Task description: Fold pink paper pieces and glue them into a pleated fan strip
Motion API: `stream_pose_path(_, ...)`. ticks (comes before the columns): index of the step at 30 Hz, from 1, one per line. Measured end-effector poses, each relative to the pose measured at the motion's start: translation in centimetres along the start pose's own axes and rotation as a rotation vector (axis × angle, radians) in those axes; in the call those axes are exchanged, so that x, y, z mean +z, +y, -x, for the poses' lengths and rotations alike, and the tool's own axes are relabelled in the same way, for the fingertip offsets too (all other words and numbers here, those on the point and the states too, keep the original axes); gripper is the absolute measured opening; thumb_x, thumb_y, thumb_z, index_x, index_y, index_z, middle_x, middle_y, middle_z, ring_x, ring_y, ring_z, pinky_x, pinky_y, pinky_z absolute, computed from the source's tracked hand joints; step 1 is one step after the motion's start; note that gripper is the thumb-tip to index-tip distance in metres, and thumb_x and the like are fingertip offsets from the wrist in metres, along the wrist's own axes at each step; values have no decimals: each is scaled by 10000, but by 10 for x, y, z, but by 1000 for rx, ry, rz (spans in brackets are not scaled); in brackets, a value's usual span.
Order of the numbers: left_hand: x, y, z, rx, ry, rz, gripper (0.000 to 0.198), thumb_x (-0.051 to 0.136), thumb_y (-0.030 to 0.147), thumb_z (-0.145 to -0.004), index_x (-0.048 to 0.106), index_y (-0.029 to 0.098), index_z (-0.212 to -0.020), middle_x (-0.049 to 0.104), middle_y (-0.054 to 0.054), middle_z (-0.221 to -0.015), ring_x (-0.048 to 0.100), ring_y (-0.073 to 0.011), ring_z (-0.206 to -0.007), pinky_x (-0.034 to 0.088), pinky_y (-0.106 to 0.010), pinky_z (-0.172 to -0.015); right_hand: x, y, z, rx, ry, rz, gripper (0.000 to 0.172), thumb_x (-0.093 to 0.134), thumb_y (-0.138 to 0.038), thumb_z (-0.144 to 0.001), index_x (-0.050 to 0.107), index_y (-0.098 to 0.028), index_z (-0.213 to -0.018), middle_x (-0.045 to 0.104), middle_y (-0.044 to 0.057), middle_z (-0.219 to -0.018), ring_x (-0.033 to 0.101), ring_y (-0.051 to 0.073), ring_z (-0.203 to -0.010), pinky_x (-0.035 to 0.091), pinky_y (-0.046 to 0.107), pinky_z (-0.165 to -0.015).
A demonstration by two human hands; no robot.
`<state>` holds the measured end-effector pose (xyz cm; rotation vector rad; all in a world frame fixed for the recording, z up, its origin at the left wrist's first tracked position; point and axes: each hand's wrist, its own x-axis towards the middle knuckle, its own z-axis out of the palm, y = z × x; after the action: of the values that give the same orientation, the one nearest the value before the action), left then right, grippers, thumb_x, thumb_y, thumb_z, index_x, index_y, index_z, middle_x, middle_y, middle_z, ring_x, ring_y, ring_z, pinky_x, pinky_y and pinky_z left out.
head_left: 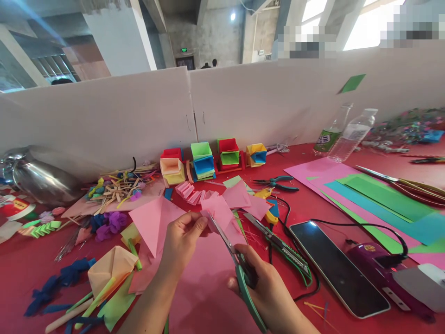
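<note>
Holding scissors (240,278), pink paper (220,209), bottle label (327,140) illegible

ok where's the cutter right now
In the head view, the cutter lies on the red table, right of centre, between the green scissors and the phone.

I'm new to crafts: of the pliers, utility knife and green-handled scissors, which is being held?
The green-handled scissors, gripped in the right hand; the utility knife and pliers lie on the red table.
</note>
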<state>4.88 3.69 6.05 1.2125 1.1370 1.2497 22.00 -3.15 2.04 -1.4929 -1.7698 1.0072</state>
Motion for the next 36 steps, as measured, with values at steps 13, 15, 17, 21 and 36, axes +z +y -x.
stream_pose_path(13,0,3,1,8,15,36,198,676,343,-713,650,151,-669,651,13,-593,601,-101,-579,503,-200,-599,-1,-5,1,-34,28,143,415,599,-424,-760,437,-216,-1081,405,-70,-602,386,122,-532,325,219,-514)
stream_pose_path(15,2,4,2,8,-31,15,206,667,350,-722,658,151,-668,652,8,-598,595,-104,-593,498,-202,-608,-1,-4,1,-34,28,101,422,601,-430,-760,434,-217,-1084,395,-72,-604,375,119,-538,318,217,-512)
stream_pose_path(17,4,4,3,-3,-62,1,210,662,355,-726,666,151,-676,656,3,-600,590,-106,-598,493,-204,-610,0,-4,1,-33,24,59,418,606,-419,-760,436,-219,-1085,384,-76,-601,358,114,-537,306,216,-508)
stream_pose_path(21,7,5,4,-17,-75,-10,206,658,349,-728,668,150,-676,653,0,-597,582,-107,-594,486,-206,-606,1,-4,1,-18,18,-7,415,620,-410,-754,449,-218,-1079,363,-81,-589,329,109,-539,286,218,-507)
stream_pose_path(36,9,0,7,-21,-51,3,206,620,333,-761,645,149,-672,635,-2,-591,561,-107,-579,459,-206,-561,5,-4,1,50,0,-159,336,625,-357,-762,477,-230,-1036,336,-90,-579,285,96,-537,262,209,-495)
